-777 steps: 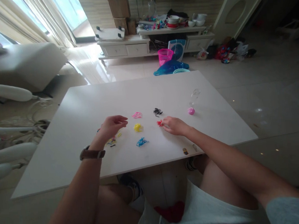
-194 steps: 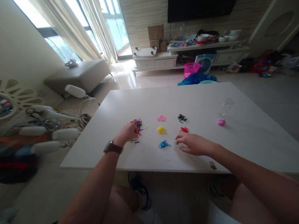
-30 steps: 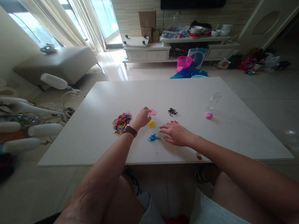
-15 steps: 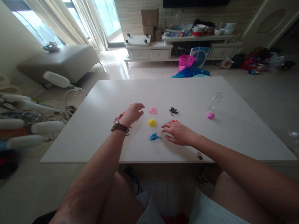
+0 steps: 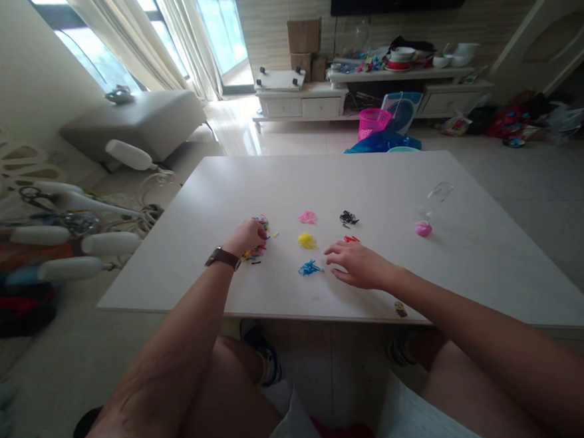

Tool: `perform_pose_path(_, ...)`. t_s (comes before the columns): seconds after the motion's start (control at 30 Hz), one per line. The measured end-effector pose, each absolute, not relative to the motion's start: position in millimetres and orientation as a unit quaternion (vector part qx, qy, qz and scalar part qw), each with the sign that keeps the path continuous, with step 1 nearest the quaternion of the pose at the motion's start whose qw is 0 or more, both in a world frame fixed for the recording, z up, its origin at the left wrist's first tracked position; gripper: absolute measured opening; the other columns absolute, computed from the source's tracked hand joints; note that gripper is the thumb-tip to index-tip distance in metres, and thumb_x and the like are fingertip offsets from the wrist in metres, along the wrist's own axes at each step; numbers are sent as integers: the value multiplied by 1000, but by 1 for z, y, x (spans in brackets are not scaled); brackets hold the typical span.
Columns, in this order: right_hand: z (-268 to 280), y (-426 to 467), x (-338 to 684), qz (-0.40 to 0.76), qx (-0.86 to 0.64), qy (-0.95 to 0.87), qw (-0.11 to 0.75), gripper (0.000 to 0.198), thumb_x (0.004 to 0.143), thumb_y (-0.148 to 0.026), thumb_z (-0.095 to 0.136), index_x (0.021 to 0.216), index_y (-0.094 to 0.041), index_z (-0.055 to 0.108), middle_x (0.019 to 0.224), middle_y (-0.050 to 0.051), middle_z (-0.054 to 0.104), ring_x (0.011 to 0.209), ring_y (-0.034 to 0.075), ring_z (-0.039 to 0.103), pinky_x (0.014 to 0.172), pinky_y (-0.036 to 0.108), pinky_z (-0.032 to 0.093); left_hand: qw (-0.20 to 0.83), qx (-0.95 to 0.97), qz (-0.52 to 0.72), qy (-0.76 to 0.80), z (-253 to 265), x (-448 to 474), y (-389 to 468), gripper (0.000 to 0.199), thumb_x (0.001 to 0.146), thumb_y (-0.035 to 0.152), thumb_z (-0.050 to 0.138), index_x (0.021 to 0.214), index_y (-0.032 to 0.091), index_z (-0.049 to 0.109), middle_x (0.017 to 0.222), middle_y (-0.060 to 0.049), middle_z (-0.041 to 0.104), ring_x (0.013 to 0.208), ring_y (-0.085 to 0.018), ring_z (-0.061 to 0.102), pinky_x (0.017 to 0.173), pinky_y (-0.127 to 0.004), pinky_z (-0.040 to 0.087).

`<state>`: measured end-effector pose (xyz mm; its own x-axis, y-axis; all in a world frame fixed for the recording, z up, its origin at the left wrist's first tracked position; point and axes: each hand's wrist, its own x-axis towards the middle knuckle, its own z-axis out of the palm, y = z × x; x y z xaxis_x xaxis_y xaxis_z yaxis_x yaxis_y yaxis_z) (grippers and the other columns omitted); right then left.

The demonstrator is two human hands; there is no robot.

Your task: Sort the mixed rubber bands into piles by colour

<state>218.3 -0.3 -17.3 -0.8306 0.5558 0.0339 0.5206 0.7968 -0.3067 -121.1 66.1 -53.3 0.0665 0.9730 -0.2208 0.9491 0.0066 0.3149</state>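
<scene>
My left hand [image 5: 246, 236], with a brown watch on the wrist, rests on a mixed pile of small coloured rubber bands [image 5: 259, 236] on the white table [image 5: 220, 197]; its fingers curl into the pile and what they pinch is hidden. To the right lie sorted little heaps: pink [image 5: 306, 216], yellow [image 5: 305, 241], blue [image 5: 309, 268], black [image 5: 348, 218] and red [image 5: 351, 239]. My right hand [image 5: 359, 264] lies flat on the table, fingers spread, just below the red heap and right of the blue one.
A clear plastic bottle [image 5: 436, 196] lies on its side at the table's right with a pink cap [image 5: 423, 228] beside it. A small sticker [image 5: 401, 309] sits near the front edge. A grey sofa [image 5: 140, 123], white fan parts and a TV cabinet surround the table.
My left hand moved from the pink heap back left and now sits down on the mixed pile. My right hand stays flat by the red heap.
</scene>
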Motion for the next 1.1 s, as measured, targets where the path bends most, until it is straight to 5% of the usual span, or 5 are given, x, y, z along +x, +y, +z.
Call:
perform_pose_path(0.33, -17, 0, 219, 152, -286, -944, 60, 15, 92, -20, 57, 96, -18, 71, 121, 12, 68, 107, 26, 62, 91, 41, 47, 181, 708, 11, 682, -51, -112, 63, 13, 66, 19, 58, 69, 20, 71, 66, -5, 69, 74, -20, 64, 70, -26, 48)
perform_pose_path(1.1, -13, 1, 226, 182, -298, -933, 86, 11, 89, -18, 60, 94, -19, 70, 112, 10, 70, 104, 24, 63, 92, 39, 49, 142, 721, 49, 676, -54, -99, 66, 14, 77, 16, 61, 86, 22, 69, 88, -5, 74, 86, -20, 68, 75, -27, 46)
